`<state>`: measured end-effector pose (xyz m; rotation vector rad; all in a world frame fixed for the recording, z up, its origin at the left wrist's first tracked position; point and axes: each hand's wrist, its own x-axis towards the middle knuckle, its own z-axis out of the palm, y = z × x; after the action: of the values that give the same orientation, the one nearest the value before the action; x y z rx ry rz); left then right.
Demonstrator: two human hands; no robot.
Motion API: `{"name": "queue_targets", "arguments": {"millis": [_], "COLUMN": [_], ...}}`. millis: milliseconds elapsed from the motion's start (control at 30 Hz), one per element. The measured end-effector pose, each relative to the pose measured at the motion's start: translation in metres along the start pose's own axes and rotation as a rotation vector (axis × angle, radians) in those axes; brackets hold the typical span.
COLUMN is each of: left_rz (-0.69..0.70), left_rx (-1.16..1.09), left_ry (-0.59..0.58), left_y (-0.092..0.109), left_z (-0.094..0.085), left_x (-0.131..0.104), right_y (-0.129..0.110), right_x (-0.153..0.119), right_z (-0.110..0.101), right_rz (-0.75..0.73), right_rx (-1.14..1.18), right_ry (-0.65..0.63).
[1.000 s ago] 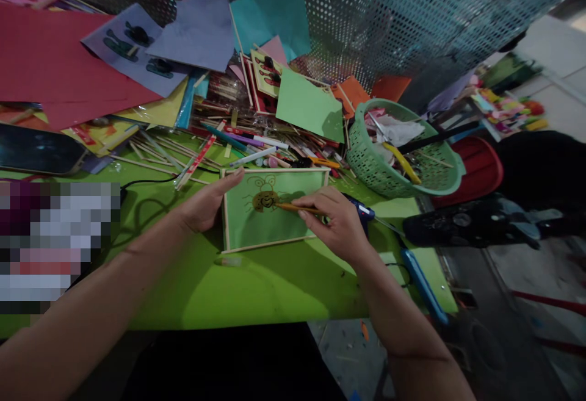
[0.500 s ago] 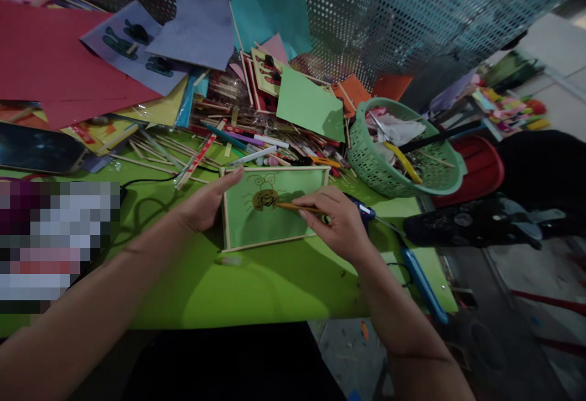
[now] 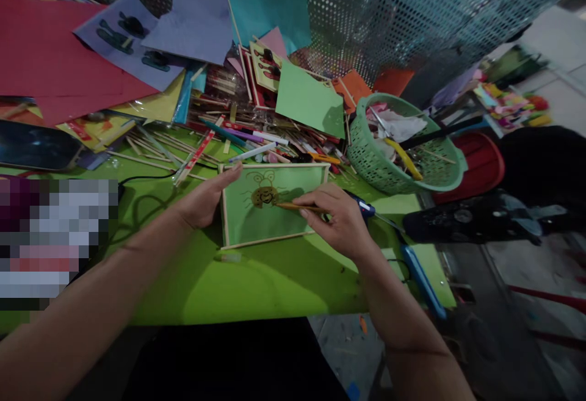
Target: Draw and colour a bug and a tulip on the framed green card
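Observation:
A green sheet framed with thin wooden strips (image 3: 242,230) lies on the table before me. It bears a brown bug-like figure (image 3: 264,196) with drawn eyes and legs. My left hand (image 3: 204,201) grips the frame's left edge, thumb over the top left corner, the other fingers hidden. In my right hand (image 3: 336,218) is a thin brown stick-like tool (image 3: 295,206), pinched between thumb and fingers, its tip at the figure's right side. A small clear cap-like piece (image 3: 229,258) rests below the frame.
Markers (image 3: 256,150) and wooden sticks (image 3: 160,144) are heaped behind the frame. A green basket (image 3: 361,151) stands back right, near a glue gun (image 3: 364,207) and a blue tool (image 3: 423,282). Coloured papers (image 3: 59,53) cover the back left; a phone (image 3: 36,144) lies at far left.
The view has shifted slightly, moving the scene a little upward. Both hands keep nearly the same places on the frame and the tool.

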<state>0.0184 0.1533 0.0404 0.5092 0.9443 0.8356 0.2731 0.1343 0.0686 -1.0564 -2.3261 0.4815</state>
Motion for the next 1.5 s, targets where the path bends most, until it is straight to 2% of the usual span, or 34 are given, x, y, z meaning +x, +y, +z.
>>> {"name": "queue_targets", "arguments": {"millis": [500,733,1500], "left_rz": [0.045,0.034,0.039], "left_rx": [-0.021,-0.020,0.009], "left_ry": [-0.018,-0.011,0.009], "left_y": [-0.0037,-0.0042,-0.0018], "left_z": [-0.0032,-0.0044,-0.0019], "left_x": [0.0050,0.0057,0.0013], "right_y": [0.0022,0.0005,0.0022], "right_x": [-0.0002,-0.0003,0.0002], "right_z": [-0.0010,0.0005,-0.0016], "right_rz": [-0.009,-0.005,0.002], "right_rx": [-0.017,-0.006,-0.015], "right_ry": [0.059,0.013,0.024]}}
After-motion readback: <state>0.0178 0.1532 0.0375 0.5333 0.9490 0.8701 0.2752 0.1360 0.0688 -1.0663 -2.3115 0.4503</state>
